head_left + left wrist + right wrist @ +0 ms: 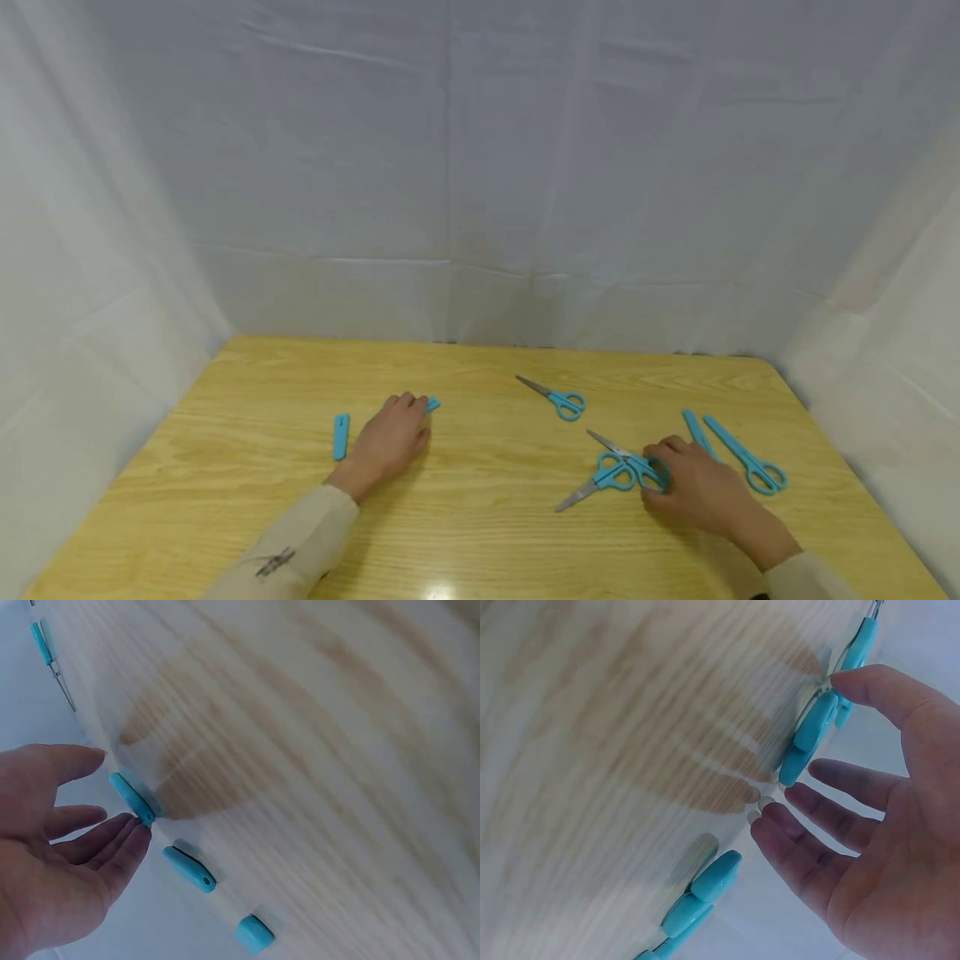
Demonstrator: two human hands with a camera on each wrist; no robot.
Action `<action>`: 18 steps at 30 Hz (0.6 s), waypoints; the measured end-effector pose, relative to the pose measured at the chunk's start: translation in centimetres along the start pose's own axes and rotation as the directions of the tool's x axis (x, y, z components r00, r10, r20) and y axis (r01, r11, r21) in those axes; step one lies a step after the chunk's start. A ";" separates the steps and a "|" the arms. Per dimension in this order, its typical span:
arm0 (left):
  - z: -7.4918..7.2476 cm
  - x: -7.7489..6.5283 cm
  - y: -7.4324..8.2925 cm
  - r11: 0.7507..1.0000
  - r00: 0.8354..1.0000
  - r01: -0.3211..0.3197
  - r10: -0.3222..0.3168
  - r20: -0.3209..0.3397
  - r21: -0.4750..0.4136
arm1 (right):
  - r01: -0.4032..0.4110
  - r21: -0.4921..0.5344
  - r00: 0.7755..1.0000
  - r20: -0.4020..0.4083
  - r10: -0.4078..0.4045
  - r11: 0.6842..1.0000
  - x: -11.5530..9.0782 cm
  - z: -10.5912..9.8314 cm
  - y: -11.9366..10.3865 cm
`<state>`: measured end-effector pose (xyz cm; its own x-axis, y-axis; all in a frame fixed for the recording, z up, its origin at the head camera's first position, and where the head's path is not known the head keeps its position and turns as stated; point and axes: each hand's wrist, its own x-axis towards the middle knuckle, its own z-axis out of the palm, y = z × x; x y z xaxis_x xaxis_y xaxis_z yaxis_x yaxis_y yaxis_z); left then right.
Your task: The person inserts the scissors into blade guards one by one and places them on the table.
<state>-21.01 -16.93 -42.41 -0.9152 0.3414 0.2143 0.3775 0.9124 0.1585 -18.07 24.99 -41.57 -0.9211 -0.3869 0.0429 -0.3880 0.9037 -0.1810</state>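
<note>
My left hand (pixel 392 437) rests low over the table, its fingers loosely bent. In the left wrist view a blue scissor cover (pixel 133 799) lies right at its fingertips, with the thumb apart from it. Two more blue covers (pixel 189 868) lie alongside in that view. My right hand (pixel 697 487) is at the blue handle of a pair of scissors (pixel 647 472), with thumb and fingers spread around the handle loops (pixel 815 724). A second pair of scissors (pixel 615 473) overlaps that handle, its bare blade pointing toward the near left.
Another bare pair of scissors (pixel 567 404) lies farther back on the wooden table (pixel 465 533). To the right of my right hand are a blue cover (pixel 697 429) and covered scissors (pixel 750 467). White sheeting (pixel 495 192) hangs behind and along both sides.
</note>
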 end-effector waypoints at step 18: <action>-1.2 3.3 0.4 0.968 0.954 0.238 -0.217 0.208 -0.082 | 0.033 0.078 0.992 0.121 -0.043 0.996 1.6 -0.8 0.0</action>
<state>-23.73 -15.67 -40.43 -0.9842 0.1743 -0.0309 0.1586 0.9458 0.2833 -19.63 24.54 -40.76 -0.8932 -0.4444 -0.0687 -0.4149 0.8733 -0.2553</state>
